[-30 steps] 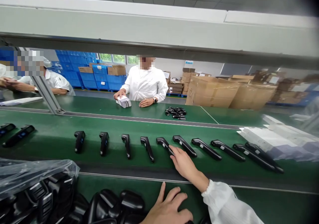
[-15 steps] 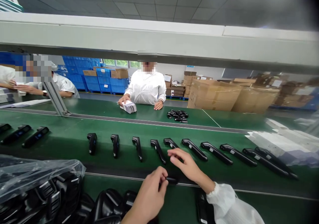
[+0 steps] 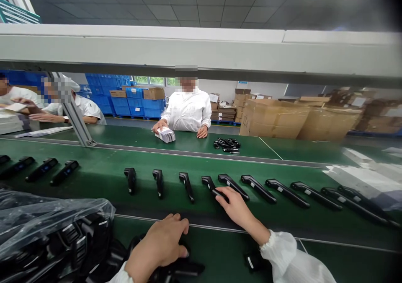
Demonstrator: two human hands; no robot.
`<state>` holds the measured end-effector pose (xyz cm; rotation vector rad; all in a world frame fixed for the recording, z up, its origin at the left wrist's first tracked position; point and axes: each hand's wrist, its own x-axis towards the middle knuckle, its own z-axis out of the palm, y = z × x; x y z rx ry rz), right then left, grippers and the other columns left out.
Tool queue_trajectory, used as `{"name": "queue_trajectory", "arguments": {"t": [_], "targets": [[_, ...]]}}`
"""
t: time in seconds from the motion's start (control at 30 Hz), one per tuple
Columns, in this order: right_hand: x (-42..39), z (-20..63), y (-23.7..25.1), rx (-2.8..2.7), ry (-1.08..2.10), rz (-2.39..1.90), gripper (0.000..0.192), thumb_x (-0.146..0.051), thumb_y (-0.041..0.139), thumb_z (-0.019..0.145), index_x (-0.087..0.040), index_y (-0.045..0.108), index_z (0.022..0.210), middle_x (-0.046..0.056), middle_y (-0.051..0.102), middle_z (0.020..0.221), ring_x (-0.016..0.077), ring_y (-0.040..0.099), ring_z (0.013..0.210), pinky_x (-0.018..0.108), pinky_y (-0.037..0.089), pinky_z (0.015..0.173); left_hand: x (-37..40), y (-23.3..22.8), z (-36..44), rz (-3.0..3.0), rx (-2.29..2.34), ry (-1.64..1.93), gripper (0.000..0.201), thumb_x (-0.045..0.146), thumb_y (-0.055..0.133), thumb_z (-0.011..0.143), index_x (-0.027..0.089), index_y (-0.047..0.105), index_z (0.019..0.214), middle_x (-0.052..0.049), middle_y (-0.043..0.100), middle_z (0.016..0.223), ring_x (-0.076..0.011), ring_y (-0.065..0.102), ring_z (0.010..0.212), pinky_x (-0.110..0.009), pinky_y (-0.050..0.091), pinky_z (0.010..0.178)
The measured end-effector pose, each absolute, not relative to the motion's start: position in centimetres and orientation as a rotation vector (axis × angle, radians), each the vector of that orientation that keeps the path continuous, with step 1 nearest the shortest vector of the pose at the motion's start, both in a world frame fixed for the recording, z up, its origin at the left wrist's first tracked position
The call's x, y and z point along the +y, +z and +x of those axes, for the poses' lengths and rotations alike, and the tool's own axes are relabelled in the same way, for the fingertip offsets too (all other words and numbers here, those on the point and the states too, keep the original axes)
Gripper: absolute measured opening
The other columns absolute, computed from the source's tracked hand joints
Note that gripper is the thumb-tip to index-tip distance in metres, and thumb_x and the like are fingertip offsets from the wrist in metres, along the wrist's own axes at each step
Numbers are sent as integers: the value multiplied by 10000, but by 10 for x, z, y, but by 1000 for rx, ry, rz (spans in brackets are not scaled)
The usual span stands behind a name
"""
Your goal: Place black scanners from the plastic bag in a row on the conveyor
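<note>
While the right hand rests open-fingered on a black handset (one of a row), left hand curled over another handset, green belt.

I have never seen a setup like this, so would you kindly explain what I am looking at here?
This is one view from a camera worn on a worker's head, looking down at their bare hands over a green conveyor belt. A row of black handheld devices lies across the belt. The right hand touches one device in that row. The left hand rests on a pile of the same black devices nearer the worker, beside a plastic bag holding more. Across the belt, another person in white stands with a stack of cards.
</note>
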<state>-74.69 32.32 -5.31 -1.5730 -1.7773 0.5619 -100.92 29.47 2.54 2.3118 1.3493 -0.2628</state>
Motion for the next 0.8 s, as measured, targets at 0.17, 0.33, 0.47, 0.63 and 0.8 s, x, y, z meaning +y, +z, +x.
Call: {"name": "queue_trajectory", "arguments": {"t": [0.17,0.33,0.47,0.63,0.8], "targets": [[318,-749,-58,-1853,433,-1716,310,-285,508,892,-192,634,1159,97,630,1194,248,627,1016,366,495,892,300,13,-1000,2393,1425,-150,216,205,409,896,184,606,983,-112,635,1035,-273,617,906,-381,466,784],[319,-745,-71,-1917,187,-1873,479,-139,478,872,-111,500,1350,175,607,1228,294,579,1145,376,472,947,304,10,-1007,2256,1375,83,246,287,447,890,218,589,1078,-89,606,1058,-279,600,940,-338,443,727],[328,-735,-81,-2014,-27,-1914,427,-154,442,915,-103,541,1327,180,634,1099,301,600,1057,386,475,916,301,9,-1010,2243,1236,79,322,273,625,756,267,619,1078,-59,573,1079,-297,554,1048,-318,429,761],[330,-727,-81,-2031,-176,-1910,425,-284,421,978,-121,527,1356,175,625,1080,323,580,1039,433,481,885,299,-1,-1003,2300,1281,111,191,189,537,807,224,601,983,-67,578,998,-268,592,890,-343,424,769],[308,-746,-56,-2181,21,-1444,398,-369,431,993,-217,546,1343,129,566,1282,283,495,1198,436,428,1013,301,-11,-999,2330,1292,148,217,153,461,830,202,527,1031,-96,590,1072,-265,598,916,-344,427,784]]}}
